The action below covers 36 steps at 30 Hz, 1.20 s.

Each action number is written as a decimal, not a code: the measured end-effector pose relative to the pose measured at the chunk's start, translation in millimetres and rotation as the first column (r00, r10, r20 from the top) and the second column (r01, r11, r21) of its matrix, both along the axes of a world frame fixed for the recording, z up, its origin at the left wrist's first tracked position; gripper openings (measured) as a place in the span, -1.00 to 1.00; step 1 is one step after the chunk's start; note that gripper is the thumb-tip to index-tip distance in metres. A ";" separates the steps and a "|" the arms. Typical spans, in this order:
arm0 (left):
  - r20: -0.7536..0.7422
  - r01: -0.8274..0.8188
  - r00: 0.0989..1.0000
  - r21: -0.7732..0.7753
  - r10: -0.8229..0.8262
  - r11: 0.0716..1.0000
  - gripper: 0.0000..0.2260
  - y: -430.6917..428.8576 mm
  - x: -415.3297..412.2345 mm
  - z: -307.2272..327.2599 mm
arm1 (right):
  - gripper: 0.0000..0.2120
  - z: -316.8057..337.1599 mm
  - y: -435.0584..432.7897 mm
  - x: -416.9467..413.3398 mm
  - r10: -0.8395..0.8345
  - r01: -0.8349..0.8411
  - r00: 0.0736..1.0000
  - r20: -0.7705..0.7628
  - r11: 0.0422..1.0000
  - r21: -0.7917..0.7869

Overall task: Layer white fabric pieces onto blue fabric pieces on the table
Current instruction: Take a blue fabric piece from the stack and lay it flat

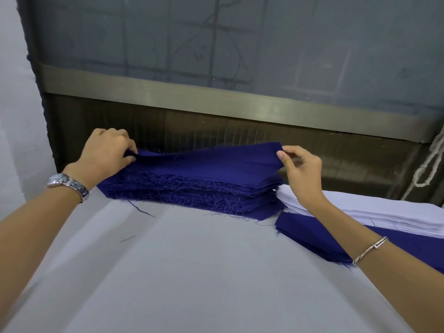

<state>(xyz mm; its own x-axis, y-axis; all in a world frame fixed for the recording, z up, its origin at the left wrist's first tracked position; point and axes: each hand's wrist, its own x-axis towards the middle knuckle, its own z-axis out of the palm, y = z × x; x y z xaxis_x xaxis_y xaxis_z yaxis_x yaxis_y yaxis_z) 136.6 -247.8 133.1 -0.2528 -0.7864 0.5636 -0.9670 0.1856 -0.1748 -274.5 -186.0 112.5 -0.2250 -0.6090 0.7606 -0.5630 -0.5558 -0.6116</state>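
Table [192, 272]: plain pale grey-white cover, no pattern.
Blue stack [192, 191], far edge: deep violet-blue throughout; frayed threads on its near side are the same blue.
Top piece [211, 157]: same deep blue, plain.
White stack [384, 212], right edge: plain white with a faint lilac cast.
Lower blue pieces [324, 239] beneath it: same deep blue.
Loose thread [127, 238] on the table: dark blue.
Watch [68, 186]: silver.
Bangle [370, 248]: silver.
Back panel [240, 44]: grey-blue with dark crossing lines and faint pale rectangles.
Strip [216, 102]: dull bronze.
Ribbed panel [216, 133]: dark brown, fine vertical lines.
Cord [430, 169]: off-white.
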 end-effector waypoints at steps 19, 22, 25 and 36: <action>-0.402 0.415 0.881 0.404 -0.249 0.815 -0.72 66.6 -52.1 76.3 | -0.84 34.8 86.2 -129.9 0.109 -0.175 0.981 0.163 0.865 0.470; -0.450 0.517 0.850 0.604 -0.276 0.607 -0.78 72.4 -64.9 72.3 | -0.81 34.0 111.6 -162.1 0.131 -0.163 0.987 0.097 0.770 0.617; -0.443 0.512 0.859 0.750 -0.257 0.419 -0.78 71.2 -80.2 59.6 | -0.84 30.9 136.6 -197.6 0.207 -0.143 0.978 0.015 0.621 0.771; -0.305 0.351 0.902 0.930 -0.304 0.108 -0.88 80.8 -146.4 -3.8 | -0.69 -9.1 181.8 -280.2 0.383 -0.036 0.922 -0.054 0.222 0.974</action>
<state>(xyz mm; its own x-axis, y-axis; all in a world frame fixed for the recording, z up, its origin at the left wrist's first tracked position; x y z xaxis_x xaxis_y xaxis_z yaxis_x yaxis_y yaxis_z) -9.8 -167.0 129.3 -0.6450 -0.5415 -0.5393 -0.7638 0.4797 0.4318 -554.7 -4.2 103.4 0.1075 -0.9035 -0.4149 -0.7350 0.2088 -0.6451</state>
